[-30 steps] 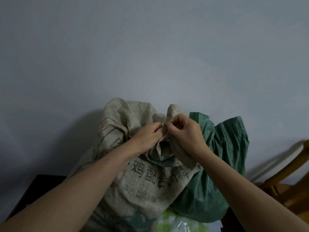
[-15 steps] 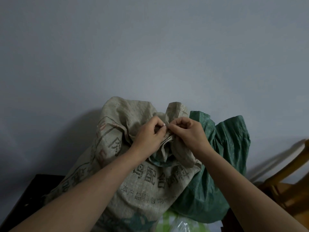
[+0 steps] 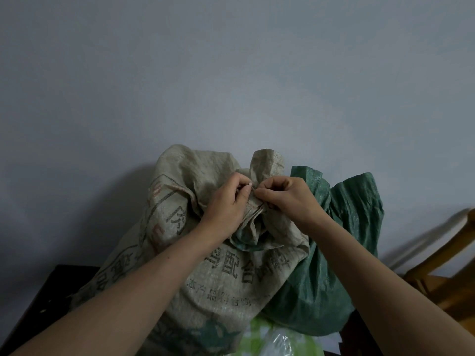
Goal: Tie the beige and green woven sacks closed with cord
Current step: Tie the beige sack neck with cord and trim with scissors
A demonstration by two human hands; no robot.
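A bulging beige woven sack (image 3: 205,273) with dark printed characters leans against the wall. Its mouth is bunched into a neck (image 3: 257,214) near the top. Behind it on the right stands a green woven sack (image 3: 334,265). My left hand (image 3: 226,201) and my right hand (image 3: 288,199) meet at the beige sack's neck, fingers curled. Between their fingertips they pinch a thin pale cord (image 3: 253,191), of which only a short bit shows. The rest of the cord is hidden by my fingers and the folds.
A plain grey wall fills the upper view. A dark surface (image 3: 38,304) lies at lower left. A wooden chair (image 3: 442,278) stands at the right edge. A green-and-white plastic bag (image 3: 277,340) sits in front of the sacks at the bottom.
Both hands have risen slightly along the beige sack's neck, staying together at the cord. The sacks have barely shifted.
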